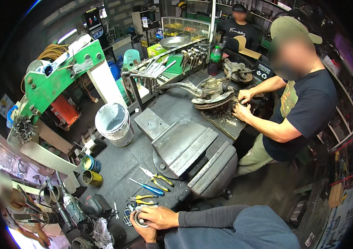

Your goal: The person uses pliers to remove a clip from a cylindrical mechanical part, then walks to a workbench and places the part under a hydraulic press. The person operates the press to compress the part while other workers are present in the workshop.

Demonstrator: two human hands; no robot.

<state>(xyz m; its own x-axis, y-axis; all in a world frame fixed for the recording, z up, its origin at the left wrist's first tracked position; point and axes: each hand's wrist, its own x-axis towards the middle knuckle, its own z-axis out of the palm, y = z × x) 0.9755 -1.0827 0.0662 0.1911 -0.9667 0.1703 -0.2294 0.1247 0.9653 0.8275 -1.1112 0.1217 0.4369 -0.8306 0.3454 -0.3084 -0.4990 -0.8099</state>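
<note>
At the bench's near edge both my hands are closed around a small round metal part (139, 220) with a pale ring-shaped rim; its exact kind is hard to make out. My left hand (145, 234) wraps it from below and the left. From the right, my right hand (160, 217) reaches over, fingers on its top. Beside them a checked cloth (127, 216) lies partly hidden. Just beyond the hands are yellow-handled pliers (144, 198), a blue-handled screwdriver (148, 187) and long-nose pliers (158, 179). A small wrench (116, 209) rests to the left.
A large bench vise (184, 149) stands ahead. A white bucket (114, 124), two small cans (91, 170) and a power tool (74, 207) are on the left. Across the bench a co-worker (305, 91) handles parts near a brake disc assembly (213, 97); another person (239, 31) is behind.
</note>
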